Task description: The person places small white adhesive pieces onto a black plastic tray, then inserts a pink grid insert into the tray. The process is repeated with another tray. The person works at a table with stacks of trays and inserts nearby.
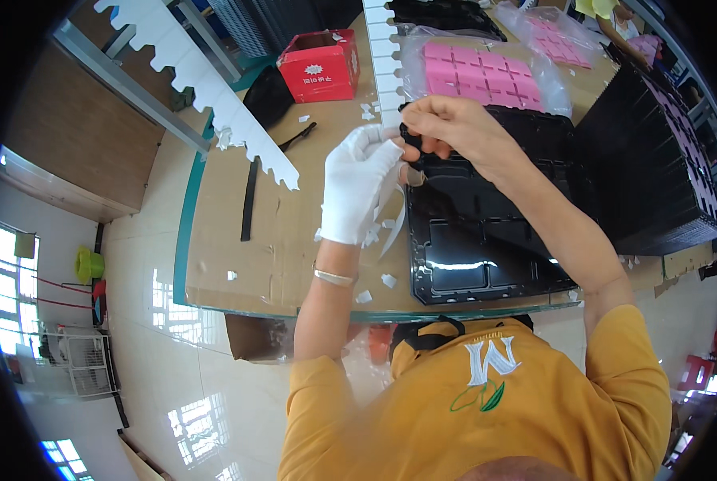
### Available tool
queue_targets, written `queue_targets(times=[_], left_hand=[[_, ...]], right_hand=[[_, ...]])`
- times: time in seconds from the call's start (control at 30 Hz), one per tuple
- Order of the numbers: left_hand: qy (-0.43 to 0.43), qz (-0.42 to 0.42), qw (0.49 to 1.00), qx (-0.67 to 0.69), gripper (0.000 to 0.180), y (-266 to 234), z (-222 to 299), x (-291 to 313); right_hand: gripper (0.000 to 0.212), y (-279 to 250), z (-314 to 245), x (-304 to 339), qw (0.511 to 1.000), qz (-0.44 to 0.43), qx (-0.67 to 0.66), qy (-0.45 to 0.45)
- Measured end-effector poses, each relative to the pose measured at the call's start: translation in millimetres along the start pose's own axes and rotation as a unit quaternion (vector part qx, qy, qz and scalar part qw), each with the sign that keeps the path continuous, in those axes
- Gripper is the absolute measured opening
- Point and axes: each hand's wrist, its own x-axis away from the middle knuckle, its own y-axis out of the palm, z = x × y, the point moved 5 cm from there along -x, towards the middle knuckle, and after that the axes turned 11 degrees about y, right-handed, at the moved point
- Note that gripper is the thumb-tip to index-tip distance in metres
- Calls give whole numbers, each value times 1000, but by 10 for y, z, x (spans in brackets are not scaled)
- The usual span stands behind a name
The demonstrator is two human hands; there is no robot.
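My left hand (356,186), in a white glove with bare fingertips, is closed in a pinch at the left side of a shiny black plastic tray (486,247). From beside its fingers a narrow white strip (396,227) hangs down onto the table. My right hand (459,128) is bare and reaches across the tray. Its thumb and index finger are pressed together close to the left fingertips, over the tray's left edge. Whatever small piece lies between the fingers of either hand is too small to make out. Just beyond both hands runs a long white notched strip (385,68).
Another white notched strip (206,92) slants across the left. Behind it are a red box (320,72) and a black strap (249,200). Pink sheets in plastic (478,74) lie at the back. A tall black stack (639,160) stands right. White scraps (364,297) dot the cardboard-covered table.
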Motion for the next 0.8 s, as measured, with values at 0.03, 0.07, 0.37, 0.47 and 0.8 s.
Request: queue_targets(times=[0.03, 0.07, 0.37, 0.47, 0.8], left_hand=[[9, 7, 1000, -9, 18, 12, -11, -2], [18, 14, 1000, -17, 18, 29, -26, 2], [353, 81, 753, -550, 15, 13, -69, -59], [315, 105, 801, -497, 15, -117, -103, -148], [123, 123, 971, -162, 22, -232, -207, -300]], right_hand=[[28, 36, -28, -14, 1000, -3, -11, -9], [29, 64, -53, -19, 1000, -5, -22, -19], [22, 25, -102, -106, 998, 32, 33, -33], [20, -110, -117, -210, 997, -18, 70, -13], [18, -343, 229, -1023, 850, -180, 487, -91]])
